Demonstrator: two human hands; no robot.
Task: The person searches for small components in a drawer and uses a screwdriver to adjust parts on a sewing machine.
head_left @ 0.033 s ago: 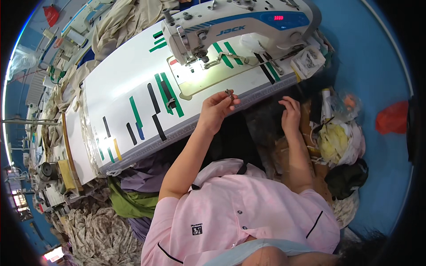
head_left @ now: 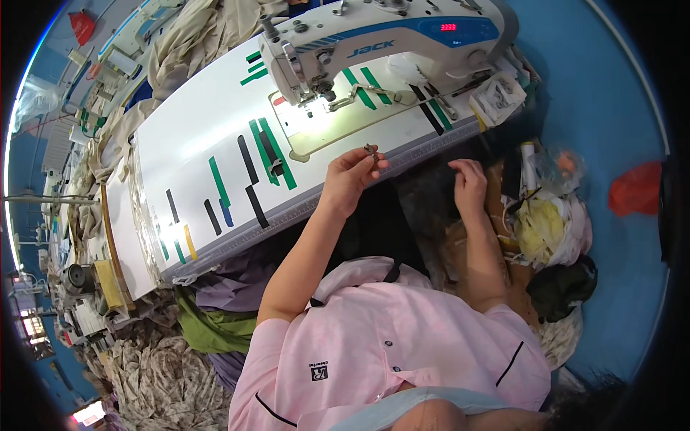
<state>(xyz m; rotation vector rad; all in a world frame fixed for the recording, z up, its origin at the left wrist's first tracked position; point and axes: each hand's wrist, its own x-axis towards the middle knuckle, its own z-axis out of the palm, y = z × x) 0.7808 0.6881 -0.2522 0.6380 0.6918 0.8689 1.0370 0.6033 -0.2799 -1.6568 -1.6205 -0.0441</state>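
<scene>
My left hand (head_left: 353, 176) is raised at the front edge of the sewing table (head_left: 180, 144). Its thumb and fingers pinch a small metal piece (head_left: 371, 151) that looks like a presser foot. Beyond it stands a white and blue sewing machine (head_left: 388, 61), its lamp lighting the needle plate (head_left: 316, 133). My right hand (head_left: 471, 185) hangs in front of the table edge, further right, fingers loosely bent and holding nothing. Another small dark metal piece (head_left: 276, 168) lies on the green and black strips left of the needle plate.
Green and black strips (head_left: 219, 181) are stuck across the tabletop. A small white box (head_left: 497, 99) with bits inside sits at the right end. Below it are plastic bags and scraps (head_left: 543, 230). Green cloth (head_left: 215, 323) and patterned fabric (head_left: 162, 373) are heaped at lower left.
My right hand has shifted slightly, its fingers pointing a little more to the left. My left hand keeps its pinch on the metal piece in the same place.
</scene>
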